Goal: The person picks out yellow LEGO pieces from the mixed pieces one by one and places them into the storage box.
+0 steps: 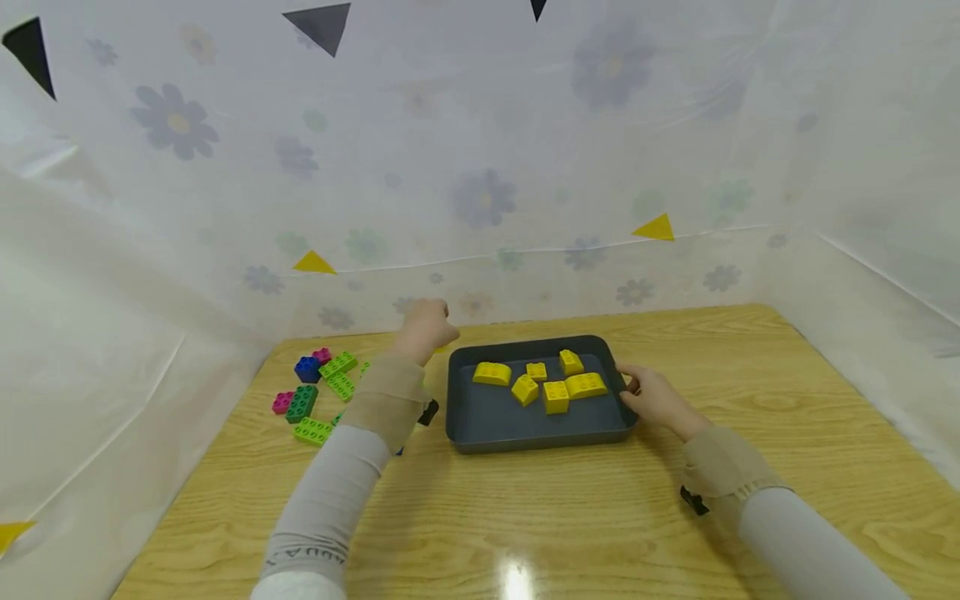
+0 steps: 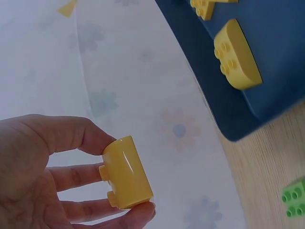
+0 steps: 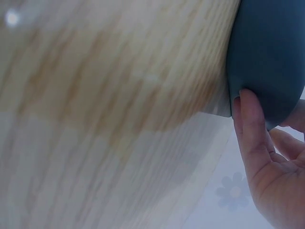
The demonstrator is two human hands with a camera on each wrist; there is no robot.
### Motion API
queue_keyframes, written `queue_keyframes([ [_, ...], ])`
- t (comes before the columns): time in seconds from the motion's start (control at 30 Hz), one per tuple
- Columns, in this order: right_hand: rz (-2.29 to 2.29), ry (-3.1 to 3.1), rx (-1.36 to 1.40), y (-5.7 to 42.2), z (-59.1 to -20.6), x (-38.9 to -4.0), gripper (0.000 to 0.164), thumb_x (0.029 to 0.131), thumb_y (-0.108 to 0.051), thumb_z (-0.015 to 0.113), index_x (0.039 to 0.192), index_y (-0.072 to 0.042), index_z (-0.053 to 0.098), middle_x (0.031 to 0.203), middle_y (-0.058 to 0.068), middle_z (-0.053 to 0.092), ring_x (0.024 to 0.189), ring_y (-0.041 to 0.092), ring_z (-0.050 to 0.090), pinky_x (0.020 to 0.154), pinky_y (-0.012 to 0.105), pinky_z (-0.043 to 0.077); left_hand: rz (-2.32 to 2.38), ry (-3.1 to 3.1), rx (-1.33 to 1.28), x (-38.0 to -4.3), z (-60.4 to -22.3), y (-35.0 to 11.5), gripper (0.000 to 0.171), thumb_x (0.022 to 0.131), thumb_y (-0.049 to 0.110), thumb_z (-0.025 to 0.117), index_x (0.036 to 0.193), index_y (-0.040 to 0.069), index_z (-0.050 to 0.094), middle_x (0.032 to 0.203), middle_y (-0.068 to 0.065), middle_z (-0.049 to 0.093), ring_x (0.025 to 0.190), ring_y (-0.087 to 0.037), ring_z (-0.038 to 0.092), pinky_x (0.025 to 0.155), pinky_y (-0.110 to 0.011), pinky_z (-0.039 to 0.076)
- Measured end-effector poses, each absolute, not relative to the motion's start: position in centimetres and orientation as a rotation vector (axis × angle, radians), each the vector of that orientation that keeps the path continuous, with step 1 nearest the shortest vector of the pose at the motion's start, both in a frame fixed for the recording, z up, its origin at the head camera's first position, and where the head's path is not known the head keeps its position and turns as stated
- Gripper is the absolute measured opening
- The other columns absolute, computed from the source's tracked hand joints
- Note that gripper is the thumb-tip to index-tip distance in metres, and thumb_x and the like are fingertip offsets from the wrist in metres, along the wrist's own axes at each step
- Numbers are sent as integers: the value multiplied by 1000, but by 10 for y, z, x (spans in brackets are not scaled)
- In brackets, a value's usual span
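My left hand (image 1: 426,327) is raised at the left of the dark grey tray (image 1: 487,423). In the left wrist view it pinches a yellow toy brick (image 2: 127,172) with a rounded, smooth side, its studs turned toward the palm. From the head, the hand hides nearly all of that brick. My right hand (image 1: 660,403) grips the tray's right edge, thumb and fingers at the wall, as the right wrist view shows too. Inside the tray lie several yellow bricks, among them a curved one (image 1: 492,373) at the left and a square one (image 1: 556,397) near the middle.
Loose bricks lie left of the tray on the wooden table (image 1: 540,517): light green (image 1: 312,430), dark green (image 1: 302,403), blue (image 1: 307,369) and pink (image 1: 282,403). My left forearm covers part of this group. A flowered sheet (image 1: 480,167) hangs behind the table.
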State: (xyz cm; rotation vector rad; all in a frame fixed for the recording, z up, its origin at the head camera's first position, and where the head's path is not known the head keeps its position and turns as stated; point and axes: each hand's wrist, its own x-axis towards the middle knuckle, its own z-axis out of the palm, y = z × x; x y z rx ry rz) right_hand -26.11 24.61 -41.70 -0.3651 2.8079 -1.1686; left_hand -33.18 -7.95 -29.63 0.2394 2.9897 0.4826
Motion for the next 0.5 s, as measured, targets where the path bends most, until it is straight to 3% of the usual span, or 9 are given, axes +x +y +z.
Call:
queue_keyframes([
  [0.5, -1157, 2811, -360, 247, -418, -260, 52, 87, 7, 49, 135, 14, 31, 81, 16, 52, 58, 17, 43, 50, 30, 38, 534, 2955, 264, -315, -319, -42, 37, 84, 13, 63, 117, -1, 55, 116, -17, 51, 89, -27, 52, 73, -35, 48],
])
